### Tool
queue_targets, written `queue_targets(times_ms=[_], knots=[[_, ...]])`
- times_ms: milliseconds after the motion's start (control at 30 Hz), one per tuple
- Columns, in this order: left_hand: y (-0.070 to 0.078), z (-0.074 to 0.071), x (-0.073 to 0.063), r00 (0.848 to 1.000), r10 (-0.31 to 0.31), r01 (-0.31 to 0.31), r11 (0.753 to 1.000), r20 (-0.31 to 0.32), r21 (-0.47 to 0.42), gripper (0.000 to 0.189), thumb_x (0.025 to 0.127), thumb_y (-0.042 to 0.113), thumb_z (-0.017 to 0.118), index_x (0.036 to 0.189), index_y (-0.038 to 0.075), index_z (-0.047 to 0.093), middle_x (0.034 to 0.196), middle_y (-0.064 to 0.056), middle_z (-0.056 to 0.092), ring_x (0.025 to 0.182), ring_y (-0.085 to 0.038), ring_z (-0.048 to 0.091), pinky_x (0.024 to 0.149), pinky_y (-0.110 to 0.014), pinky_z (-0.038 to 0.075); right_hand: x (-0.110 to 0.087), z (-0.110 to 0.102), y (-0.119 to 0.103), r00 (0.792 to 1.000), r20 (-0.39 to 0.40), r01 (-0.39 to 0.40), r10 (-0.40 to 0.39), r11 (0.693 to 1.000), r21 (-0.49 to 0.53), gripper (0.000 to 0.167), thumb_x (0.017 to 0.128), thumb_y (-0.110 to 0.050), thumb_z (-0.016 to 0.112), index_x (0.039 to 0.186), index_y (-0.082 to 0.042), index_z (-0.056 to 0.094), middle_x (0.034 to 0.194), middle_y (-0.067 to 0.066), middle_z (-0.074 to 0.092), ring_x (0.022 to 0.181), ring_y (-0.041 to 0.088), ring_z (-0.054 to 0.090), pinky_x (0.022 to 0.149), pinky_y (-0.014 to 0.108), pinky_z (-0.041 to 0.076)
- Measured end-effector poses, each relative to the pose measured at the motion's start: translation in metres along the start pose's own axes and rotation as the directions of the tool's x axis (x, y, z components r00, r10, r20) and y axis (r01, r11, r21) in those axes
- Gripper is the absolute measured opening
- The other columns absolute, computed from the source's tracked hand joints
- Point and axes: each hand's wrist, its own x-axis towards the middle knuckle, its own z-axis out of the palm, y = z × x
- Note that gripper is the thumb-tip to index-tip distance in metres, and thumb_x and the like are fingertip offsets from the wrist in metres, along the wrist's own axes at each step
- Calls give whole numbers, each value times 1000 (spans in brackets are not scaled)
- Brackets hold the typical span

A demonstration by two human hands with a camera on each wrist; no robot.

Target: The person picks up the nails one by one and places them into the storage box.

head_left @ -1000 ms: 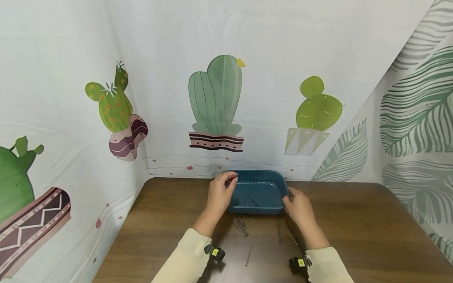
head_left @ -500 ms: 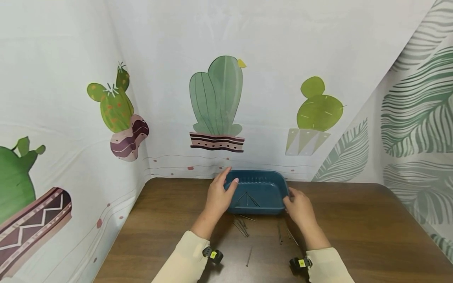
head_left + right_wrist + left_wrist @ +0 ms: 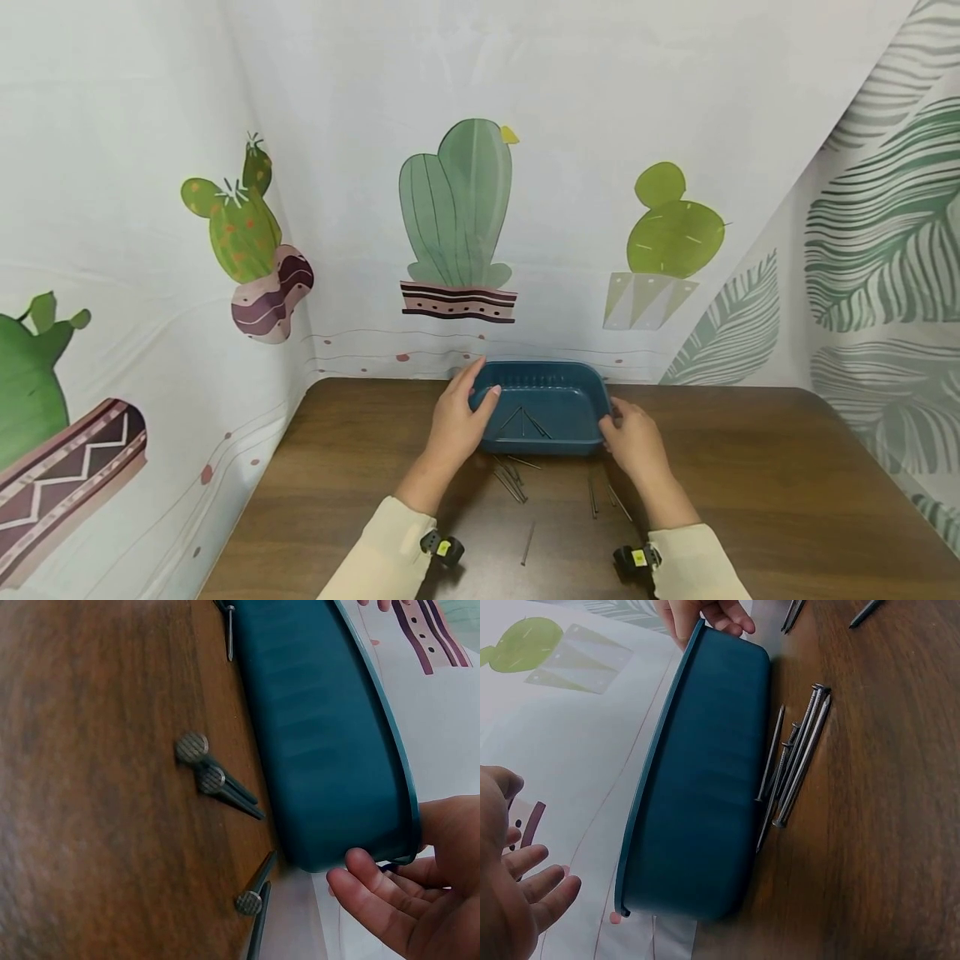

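A dark blue plastic tray (image 3: 562,447) lies at the back of the table, with several nails (image 3: 536,425) in its left half. My right hand (image 3: 639,442) grips the tray's right end; the right wrist view shows its fingers (image 3: 375,896) around the corner below the rim. At the left end, my left hand (image 3: 453,423) has fingers and thumb spread and holds nothing. The left wrist view has that hand apart from the rim. Close to the tray's front wall lies a cluster of loose nails (image 3: 799,761).
More nails (image 3: 593,497) lie on the wooden table (image 3: 787,475) near my right wrist, and a single nail (image 3: 528,543) lies nearer the front. Behind the tray hangs a white cloth (image 3: 570,208) printed with cacti.
My left fingertips, pinched together earlier, have parted, and one more nail lies in the tray. That hand has shifted slightly left. My right hand keeps its place on the tray.
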Motion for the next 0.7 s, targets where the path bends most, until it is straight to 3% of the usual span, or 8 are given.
queue_targets(times_ms=[533,700], knots=[[-4,-4,-8,997,64,-64,998,-36,19,59,99,40,63,151,20,47,152,-10,51,125,-31,63,102,-46,54,0,0,-1,1000,8,-6,6,1000,7,51,96,-10,53,140,14,48,125,35,57,68,17,71,59,28,59],[-4,-6,-13,996,90,-89,994,-16,66,59,99,39,62,151,17,47,153,-11,51,139,-33,51,112,-52,44,0,1,-2,1000,1,-9,9,1000,0,51,96,-11,53,140,14,48,124,34,58,69,17,71,59,27,59]])
